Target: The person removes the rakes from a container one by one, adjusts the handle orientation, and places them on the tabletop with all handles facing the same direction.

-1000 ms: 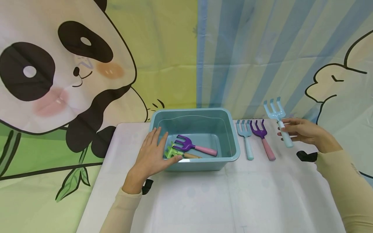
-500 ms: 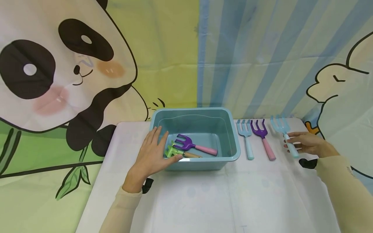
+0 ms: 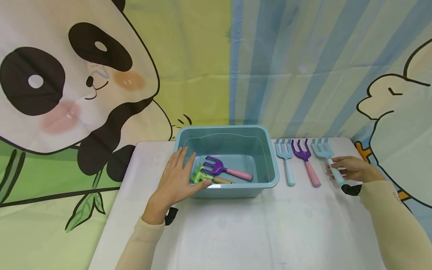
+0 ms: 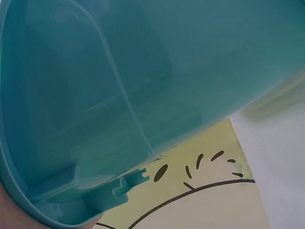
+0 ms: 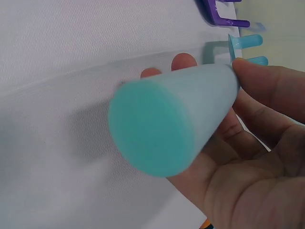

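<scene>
– Now, what worries us about this light blue fork (image 3: 324, 153)?
– Its handle (image 5: 205, 100): we see the end raised off the white cloth (image 3: 236, 232), so a hasty release could drop it, or roll it askew into the purple fork (image 3: 307, 164) just beside it.
– And our left hand (image 3: 175, 180)?
– Fingers straight and spread over the tub (image 3: 236, 185) at its left end; a hard push there might shift it.
– So where's our fork against the right hand (image 3: 356, 168)?
– Pinched! Fingertips show on opposite sides of the handle, with the tines beyond them, toward the backdrop (image 3: 192, 75). Whether those tines touch the cloth, we can't tell.
</scene>
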`<action>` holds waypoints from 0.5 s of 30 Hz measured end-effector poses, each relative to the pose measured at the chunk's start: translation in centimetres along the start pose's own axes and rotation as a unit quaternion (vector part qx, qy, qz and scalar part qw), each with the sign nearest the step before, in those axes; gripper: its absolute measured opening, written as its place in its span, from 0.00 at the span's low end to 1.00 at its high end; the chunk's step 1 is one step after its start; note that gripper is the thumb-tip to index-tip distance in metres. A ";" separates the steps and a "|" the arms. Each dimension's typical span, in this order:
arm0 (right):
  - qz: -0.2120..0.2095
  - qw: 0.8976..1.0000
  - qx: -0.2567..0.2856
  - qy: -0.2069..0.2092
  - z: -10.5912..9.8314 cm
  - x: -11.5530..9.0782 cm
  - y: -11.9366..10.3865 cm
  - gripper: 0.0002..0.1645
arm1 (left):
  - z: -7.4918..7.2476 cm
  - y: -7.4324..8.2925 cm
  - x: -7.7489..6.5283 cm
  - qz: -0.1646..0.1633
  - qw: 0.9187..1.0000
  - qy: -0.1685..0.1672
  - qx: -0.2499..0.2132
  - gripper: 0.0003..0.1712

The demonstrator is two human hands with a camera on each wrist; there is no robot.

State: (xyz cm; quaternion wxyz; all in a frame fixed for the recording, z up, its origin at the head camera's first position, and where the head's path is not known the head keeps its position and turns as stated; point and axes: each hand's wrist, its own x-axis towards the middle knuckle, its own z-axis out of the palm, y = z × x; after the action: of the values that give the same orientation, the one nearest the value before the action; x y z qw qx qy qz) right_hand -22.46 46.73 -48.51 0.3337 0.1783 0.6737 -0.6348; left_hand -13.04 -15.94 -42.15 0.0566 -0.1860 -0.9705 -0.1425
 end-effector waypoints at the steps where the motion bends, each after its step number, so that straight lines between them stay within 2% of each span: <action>1: -0.002 1.000 -0.002 -0.001 0.0 0.0 0.0 0.25 | 0.0 0.0 0.0 0.001 1.000 0.000 0.000 0.64; 8: 0.000 1.000 0.003 0.011 0.4 0.2 -0.1 0.33 | 0.0 0.0 0.0 0.004 1.000 0.002 0.000 0.64; 15: -0.003 0.999 -0.027 0.023 0.6 0.7 0.0 0.35 | 0.1 -0.1 0.0 0.003 1.000 0.002 0.001 0.64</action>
State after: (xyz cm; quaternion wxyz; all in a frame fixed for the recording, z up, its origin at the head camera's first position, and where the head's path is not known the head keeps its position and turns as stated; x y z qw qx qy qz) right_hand -22.85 46.01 -48.97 0.3209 0.1817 0.6987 -0.6131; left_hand -13.07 -16.03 -42.23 0.0587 -0.1884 -0.9700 -0.1421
